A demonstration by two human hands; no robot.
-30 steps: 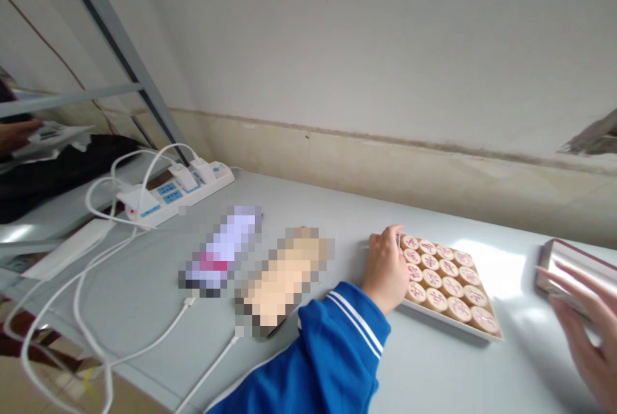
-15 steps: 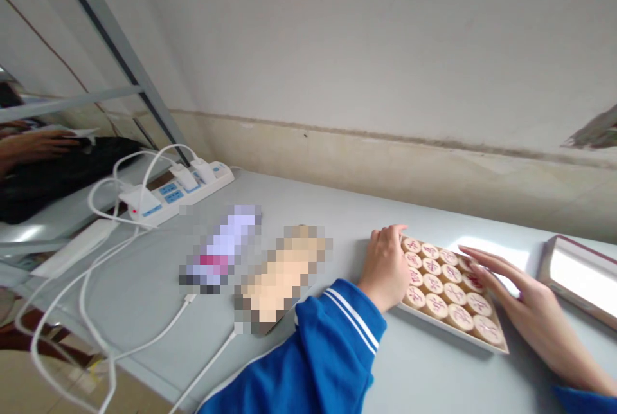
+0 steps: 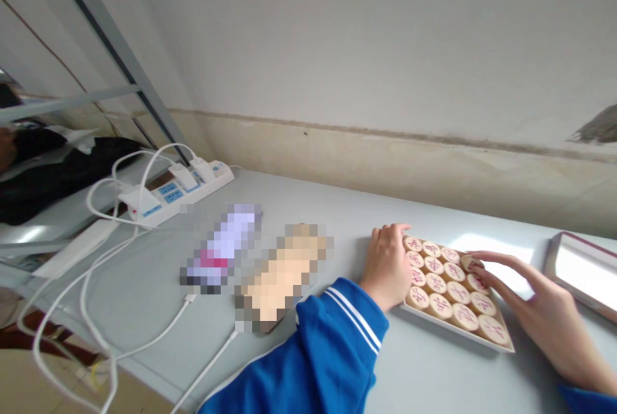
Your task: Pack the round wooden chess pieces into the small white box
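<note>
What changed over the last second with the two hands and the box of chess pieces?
The right hand let go of the box lid on the right and moved left; its fingertips now rest on the round wooden pieces at the tray's far right side. The lid lies on the table. The left hand stayed at the tray's left edge; tray, cables and power strip did not move.

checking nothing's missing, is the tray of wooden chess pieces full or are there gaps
Full where visible: round pieces fill the tray in tight rows. Both hands hide some spots.
</note>
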